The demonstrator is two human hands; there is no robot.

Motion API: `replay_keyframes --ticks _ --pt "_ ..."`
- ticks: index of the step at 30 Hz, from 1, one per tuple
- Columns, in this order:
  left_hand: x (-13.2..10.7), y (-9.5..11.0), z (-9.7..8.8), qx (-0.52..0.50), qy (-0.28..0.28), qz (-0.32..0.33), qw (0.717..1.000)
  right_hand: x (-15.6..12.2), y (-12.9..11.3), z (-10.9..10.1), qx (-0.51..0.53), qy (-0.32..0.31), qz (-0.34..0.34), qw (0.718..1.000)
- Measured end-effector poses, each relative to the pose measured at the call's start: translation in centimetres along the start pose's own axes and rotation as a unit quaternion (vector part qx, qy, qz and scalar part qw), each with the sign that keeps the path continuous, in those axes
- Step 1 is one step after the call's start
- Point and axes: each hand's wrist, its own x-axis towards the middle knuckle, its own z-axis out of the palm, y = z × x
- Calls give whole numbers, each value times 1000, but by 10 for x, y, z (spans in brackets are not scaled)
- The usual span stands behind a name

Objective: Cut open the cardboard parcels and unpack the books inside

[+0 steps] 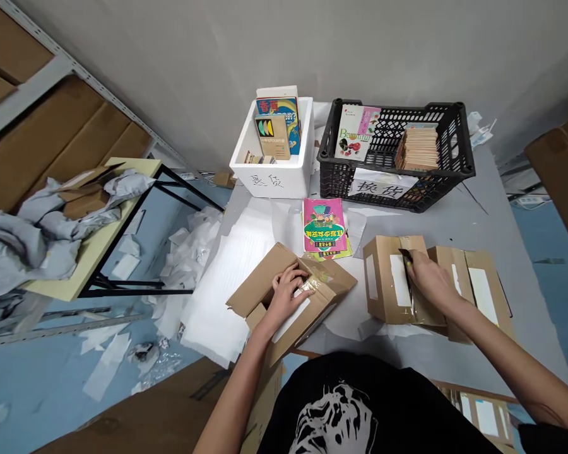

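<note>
Head view: left hand [288, 295] spread on opened box [260, 284], tape [315, 284] just past the fingertips. Right hand [430, 282] with fingers pressed together round knife [406, 265], blade against second box [383, 280].

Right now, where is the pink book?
In the head view, the pink book lies just below the black crate, above the left hand.

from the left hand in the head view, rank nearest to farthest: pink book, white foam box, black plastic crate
From the left hand:
1. Pink-covered book, lying flat just ahead of the hand and slightly right.
2. White foam box, farther ahead, almost straight beyond the hand.
3. Black plastic crate, farthest, ahead and to the right.
</note>
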Motion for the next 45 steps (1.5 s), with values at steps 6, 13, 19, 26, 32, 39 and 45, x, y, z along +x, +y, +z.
replay_keyframes --ticks 6,13,19,26,32,39,45 --pt "5 3 1 21 -28 -9 999 20 -38 -33 358 -172 -38 917" --pt "12 2 7 -5 -23 -6 1000 53 -86 -30 631 -375 102 671" --pt "15 0 14 12 -21 -10 1000 70 -90 -35 756 -272 174 569" --pt "16 -4 15 13 -28 -12 999 21 -85 -41 683 -420 142 580" --pt "17 -3 15 28 -32 -13 999 52 -76 -51 442 -391 -154 793" --pt "20 -1 14 17 -37 -22 999 97 -112 -64 104 -319 -327 884" --pt "19 -1 19 19 -50 -27 998 109 -112 -61 73 -341 -355 867"
